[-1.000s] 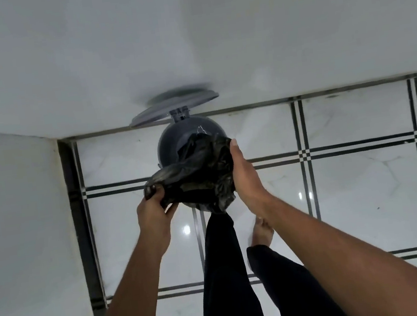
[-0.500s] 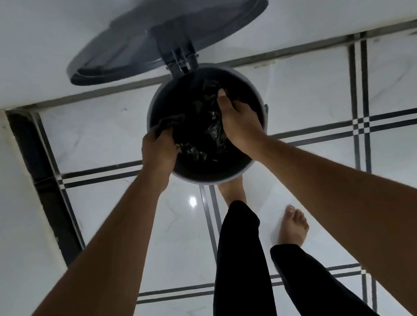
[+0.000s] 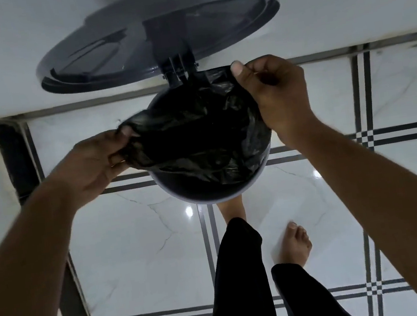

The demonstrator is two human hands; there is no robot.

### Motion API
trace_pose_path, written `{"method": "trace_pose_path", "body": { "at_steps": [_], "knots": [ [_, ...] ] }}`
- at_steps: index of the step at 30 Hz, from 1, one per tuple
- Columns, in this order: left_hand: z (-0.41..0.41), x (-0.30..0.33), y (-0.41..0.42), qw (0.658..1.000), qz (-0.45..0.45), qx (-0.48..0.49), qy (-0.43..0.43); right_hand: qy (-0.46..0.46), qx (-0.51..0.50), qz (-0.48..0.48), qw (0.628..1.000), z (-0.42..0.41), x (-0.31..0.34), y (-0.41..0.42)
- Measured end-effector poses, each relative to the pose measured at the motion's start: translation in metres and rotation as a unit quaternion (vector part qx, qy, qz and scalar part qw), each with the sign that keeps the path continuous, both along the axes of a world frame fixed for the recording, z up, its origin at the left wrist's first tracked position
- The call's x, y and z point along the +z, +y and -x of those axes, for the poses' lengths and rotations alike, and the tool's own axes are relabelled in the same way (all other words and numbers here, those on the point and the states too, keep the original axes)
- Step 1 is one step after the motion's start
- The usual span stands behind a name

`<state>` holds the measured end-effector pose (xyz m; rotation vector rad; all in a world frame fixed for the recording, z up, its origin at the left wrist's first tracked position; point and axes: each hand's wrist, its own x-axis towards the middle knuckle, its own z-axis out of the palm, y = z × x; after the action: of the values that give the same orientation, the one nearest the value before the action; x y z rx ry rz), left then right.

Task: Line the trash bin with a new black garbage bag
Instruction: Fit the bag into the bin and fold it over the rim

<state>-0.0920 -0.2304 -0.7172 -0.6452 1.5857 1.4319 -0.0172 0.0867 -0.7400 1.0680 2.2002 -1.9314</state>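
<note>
- Over the open mouth of the trash bin (image 3: 208,197) we hold the black garbage bag (image 3: 200,143) with both hands, and the bag hangs down into the bin while its upper edge is above the rim.
- Half a second ago both our hands were down inside the mouth and pushed the bag in; now they are up and apart, so the edge of the bag is stretched wide between them.
- Our left hand (image 3: 94,167) is at the left side of the bin, outside the rim, and its fingers (image 3: 116,158) are curled and pinch a gathered corner of the bag.
- Our right hand (image 3: 277,95) is at the far right of the rim, near the hinge, and it grips the other part of the edge between thumb and curled fingers.
- The lid (image 3: 156,34) stands open against the wall behind the bin; our bare foot (image 3: 231,209) is at the base of the bin, perhaps on a pedal, but we cannot see it.
- We judge that the body of the bag is already inside, and that the step in hand is to fold the edge over the rim.
- On the near side the grey rim is bare, so the lining is not yet finished.
</note>
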Motion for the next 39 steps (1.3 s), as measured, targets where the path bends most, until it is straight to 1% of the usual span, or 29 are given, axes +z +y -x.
{"method": "trace_pose_path", "body": {
  "at_steps": [1, 3, 5, 7, 10, 12, 15, 17, 18, 20, 22, 26, 28, 30, 32, 37, 39],
  "knots": [
    [0.005, -0.002, -0.002, 0.998, -0.03, 0.049, -0.028, 0.002, -0.005, 0.01, 1.0, 0.004, -0.003, 0.003],
    [0.013, -0.008, -0.002, 0.985, -0.059, 0.151, -0.056, -0.011, -0.03, 0.026, 0.999, 0.012, -0.015, 0.01],
    [0.022, -0.014, 0.005, 0.973, -0.055, 0.215, -0.061, -0.058, -0.053, 0.02, 0.997, 0.021, -0.031, 0.019],
    [0.033, -0.017, 0.017, 0.965, -0.048, 0.252, -0.06, -0.103, -0.082, 0.027, 0.991, 0.029, -0.046, 0.025],
    [0.045, -0.025, 0.034, 0.972, -0.013, 0.227, -0.062, -0.142, -0.145, 0.08, 0.976, 0.039, -0.062, 0.032],
    [0.047, -0.04, 0.034, 0.98, 0.037, 0.179, -0.081, -0.178, -0.157, 0.078, 0.968, 0.039, -0.07, 0.036],
    [0.035, -0.064, 0.017, 0.984, 0.105, 0.097, -0.106, -0.23, -0.123, 0.052, 0.964, 0.023, -0.076, 0.042],
    [0.018, -0.068, 0.004, 0.983, 0.121, 0.061, -0.128, -0.264, -0.093, 0.061, 0.958, 0.007, -0.074, 0.045],
    [0.009, -0.068, -0.001, 0.981, 0.117, 0.058, -0.146, -0.28, -0.086, 0.076, 0.953, -0.002, -0.072, 0.046],
    [-0.01, -0.066, -0.015, 0.977, 0.096, 0.087, -0.17, -0.295, -0.081, 0.105, 0.946, -0.019, -0.069, 0.046],
    [-0.026, -0.066, -0.029, 0.975, 0.079, 0.104, -0.18, -0.283, -0.084, 0.13, 0.947, -0.036, -0.065, 0.043],
    [-0.055, -0.065, -0.042, 0.968, 0.077, 0.116, -0.21, -0.266, -0.095, 0.14, 0.949, -0.062, -0.046, 0.04],
    [-0.067, -0.063, -0.043, 0.965, 0.089, 0.103, -0.226, -0.263, -0.089, 0.119, 0.953, -0.071, -0.039, 0.038],
    [-0.076, -0.059, -0.042, 0.963, 0.086, 0.107, -0.233, -0.27, -0.058, 0.057, 0.959, -0.079, -0.034, 0.037],
    [-0.082, -0.055, -0.039, 0.962, 0.069, 0.134, -0.227, -0.283, -0.012, 0.001, 0.959, -0.085, -0.028, 0.034],
    [-0.091, -0.048, -0.033, 0.961, 0.008, 0.177, -0.211, -0.333, 0.05, -0.044, 0.941, -0.096, -0.02, 0.022],
    [-0.096, -0.047, -0.029, 0.959, -0.011, 0.188, -0.209, -0.351, 0.055, -0.04, 0.934, -0.1, -0.02, 0.019]
  ]
}}
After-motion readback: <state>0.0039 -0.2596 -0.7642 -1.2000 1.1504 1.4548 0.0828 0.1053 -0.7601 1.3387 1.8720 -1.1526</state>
